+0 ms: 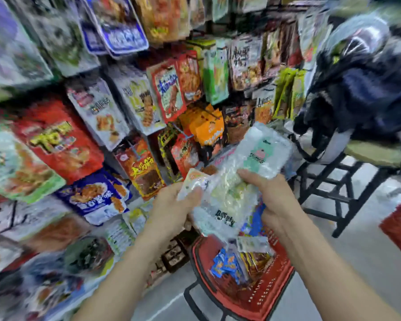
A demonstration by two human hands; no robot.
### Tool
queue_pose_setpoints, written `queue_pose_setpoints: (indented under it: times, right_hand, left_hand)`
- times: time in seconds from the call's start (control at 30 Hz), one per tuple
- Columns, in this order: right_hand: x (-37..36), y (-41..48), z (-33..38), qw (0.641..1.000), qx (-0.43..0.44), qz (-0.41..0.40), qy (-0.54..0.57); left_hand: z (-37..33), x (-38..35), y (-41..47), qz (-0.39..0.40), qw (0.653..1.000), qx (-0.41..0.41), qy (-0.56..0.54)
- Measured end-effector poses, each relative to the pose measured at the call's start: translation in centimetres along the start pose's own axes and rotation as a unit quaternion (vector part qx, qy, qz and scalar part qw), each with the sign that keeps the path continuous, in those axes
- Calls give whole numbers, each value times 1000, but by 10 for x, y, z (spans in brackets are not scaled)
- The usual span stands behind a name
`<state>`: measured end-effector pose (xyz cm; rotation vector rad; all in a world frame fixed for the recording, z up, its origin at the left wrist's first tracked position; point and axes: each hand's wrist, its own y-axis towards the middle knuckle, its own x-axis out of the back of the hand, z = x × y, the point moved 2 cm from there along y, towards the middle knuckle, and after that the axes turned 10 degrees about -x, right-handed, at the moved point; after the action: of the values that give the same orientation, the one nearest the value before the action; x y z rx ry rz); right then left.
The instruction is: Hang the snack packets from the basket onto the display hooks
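Pinching clear packets (232, 198), seemingly between fingers (250, 178).

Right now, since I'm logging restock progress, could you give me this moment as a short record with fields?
left hand: grips the clear packets from the left
right hand: grips the same bunch from the right
clear packets: held above the basket, not yet on a hook
basket: red, below the hands, blue packets and others still inside
display packets: hanging in rows to the left, blurred
stool: to the right, dark jacket piled on it
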<state>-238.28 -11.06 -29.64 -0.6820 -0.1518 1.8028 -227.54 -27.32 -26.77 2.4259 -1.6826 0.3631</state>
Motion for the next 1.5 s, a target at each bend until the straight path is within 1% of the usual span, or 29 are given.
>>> queue_pose_setpoints:
  times: [0.07, 0.17, 0.27, 0.3, 0.37, 0.43, 0.53, 0.63, 0.7, 0.77, 0.87, 0.97, 1.03, 1.07, 1.13, 1.17, 1.27, 1.33, 1.5]
  right_hand:
    - [-22, -22, 38, 999, -3, 0, 32]
    - [-48, -36, 78, 999, 10, 21, 43]
    - [-72, -43, 102, 998, -11, 41, 42]
    - [-80, -45, 106, 998, -21, 51, 37]
    - [-96, -50, 111, 997, -25, 70, 30]
    - [-113, -59, 113, 992, -26, 119, 21]
    - [-149, -80, 115, 973, -35, 228, -7]
    - [-196, -108, 115, 943, -21, 330, -40]
    - [-229, -129, 112, 922, -22, 382, -55]
    - [-265, -150, 109, 893, -5, 441, -95]
    - [-322, -189, 99, 848, 36, 504, -160]
    - [-387, -237, 81, 790, 71, 569, -217]
    - [-431, -269, 64, 757, 92, 596, -252]
    - [-453, -286, 54, 745, 106, 601, -268]
    - [-495, -314, 31, 732, 131, 601, -295]
    - [-515, -326, 19, 730, 139, 597, -302]
    - [-570, -359, -13, 735, 143, 590, -302]
    - [-602, -378, -31, 731, 137, 603, -288]
    - [-667, -404, -61, 725, 142, 614, -279]
  left_hand:
    - [-47, 17, -10, -71, 997, -11, -5]
    - [-95, 46, -19, -190, 980, -62, 23]
    - [-129, 76, -34, -300, 948, -100, 36]
    - [-141, 89, -41, -327, 936, -119, 52]
    - [-168, 117, -59, -366, 907, -171, 118]
    - [-186, 148, -78, -381, 890, -192, 159]
    - [-206, 196, -109, -405, 873, -183, 203]
    - [-223, 231, -141, -424, 864, -177, 208]
    - [-227, 255, -162, -444, 862, -160, 183]
    - [-227, 283, -183, -460, 855, -157, 181]
    - [-224, 329, -216, -476, 847, -149, 182]
    - [-222, 385, -250, -489, 835, -142, 208]
    - [-224, 427, -274, -490, 823, -156, 240]
    - [-224, 448, -286, -490, 816, -162, 261]
    - [-226, 487, -309, -488, 806, -166, 290]
    - [-229, 506, -319, -487, 811, -163, 280]
    - [-229, 551, -343, -474, 845, -170, 179]
    - [-227, 578, -356, -464, 860, -177, 114]
    - [-219, 653, -385, -484, 851, -203, 25]
